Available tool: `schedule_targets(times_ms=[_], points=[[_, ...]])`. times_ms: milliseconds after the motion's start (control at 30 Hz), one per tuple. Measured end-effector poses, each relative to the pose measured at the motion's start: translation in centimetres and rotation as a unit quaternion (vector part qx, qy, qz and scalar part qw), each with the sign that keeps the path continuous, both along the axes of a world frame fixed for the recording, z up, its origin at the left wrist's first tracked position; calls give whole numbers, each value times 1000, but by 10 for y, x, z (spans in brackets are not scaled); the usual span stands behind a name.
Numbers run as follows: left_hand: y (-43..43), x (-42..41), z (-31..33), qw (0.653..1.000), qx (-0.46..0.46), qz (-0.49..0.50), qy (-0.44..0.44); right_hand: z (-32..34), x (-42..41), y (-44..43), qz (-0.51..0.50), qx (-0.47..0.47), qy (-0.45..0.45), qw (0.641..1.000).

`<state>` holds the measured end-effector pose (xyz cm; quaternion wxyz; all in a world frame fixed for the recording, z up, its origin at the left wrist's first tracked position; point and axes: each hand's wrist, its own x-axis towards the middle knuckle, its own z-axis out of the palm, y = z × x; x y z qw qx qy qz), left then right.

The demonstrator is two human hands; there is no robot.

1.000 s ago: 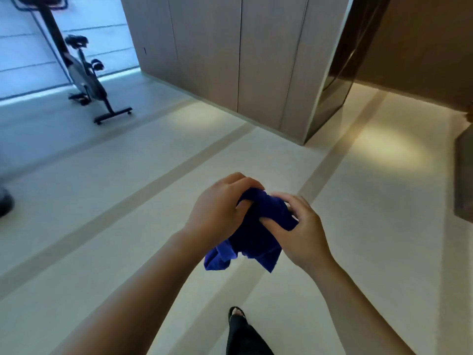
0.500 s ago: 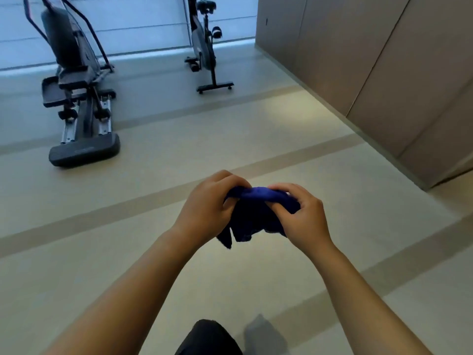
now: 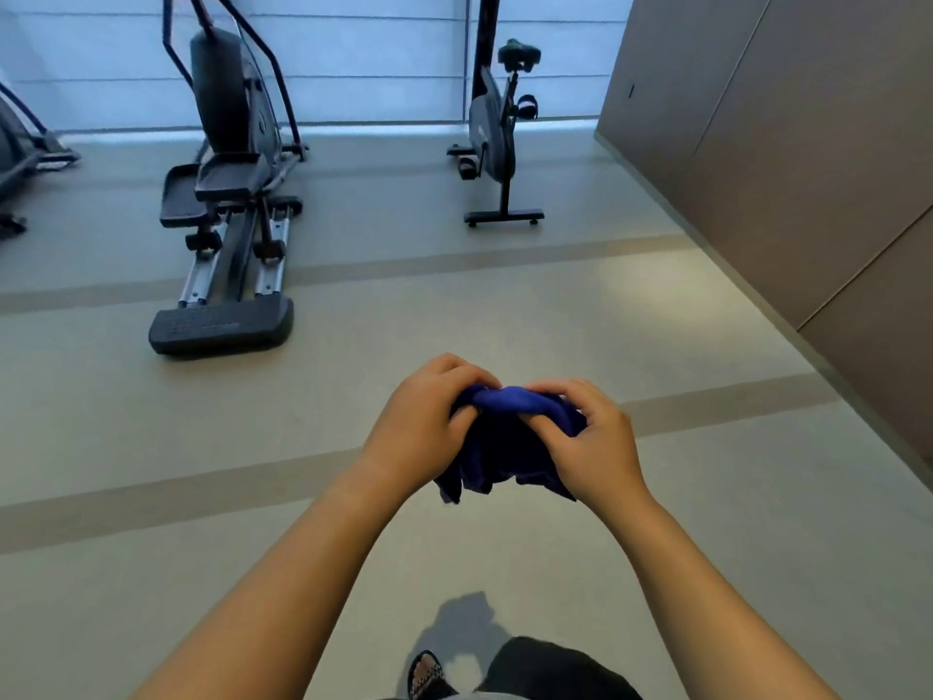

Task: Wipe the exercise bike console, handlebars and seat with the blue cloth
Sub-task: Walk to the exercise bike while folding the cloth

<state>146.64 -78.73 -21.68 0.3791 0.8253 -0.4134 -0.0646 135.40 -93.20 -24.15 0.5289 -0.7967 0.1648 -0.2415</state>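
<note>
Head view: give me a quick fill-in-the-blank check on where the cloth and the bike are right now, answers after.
1. The blue cloth is bunched between ____ hands, the left hand and the right hand.
2. The exercise bike stands to the ____ of the elliptical trainer in the picture.
3. The bike stands on the floor near the window wall, and the cloth is ____ touching it.

Missing words: both; right; not

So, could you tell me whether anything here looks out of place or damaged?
Nothing stands out. Both hands, left hand and right hand, hold the bunched blue cloth; the exercise bike and the elliptical stand upright on the floor.
</note>
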Motion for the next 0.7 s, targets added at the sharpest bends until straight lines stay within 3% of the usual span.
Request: schedule_targets(times_ms=[133, 400, 567, 700], points=[[-40, 84, 5, 1000, -9, -2, -14, 2, 90, -41, -12, -36, -7, 999], [-158, 278, -6, 999, 2, -29, -32, -11, 287, -151, -20, -35, -29, 999], [-230, 396, 5, 1000, 2, -7, -26, 2, 406, -224, -12, 16, -11, 1000], [-271, 481, 7, 1000, -4, 8, -21, 7, 496, -266, -1, -11, -16, 1000]])
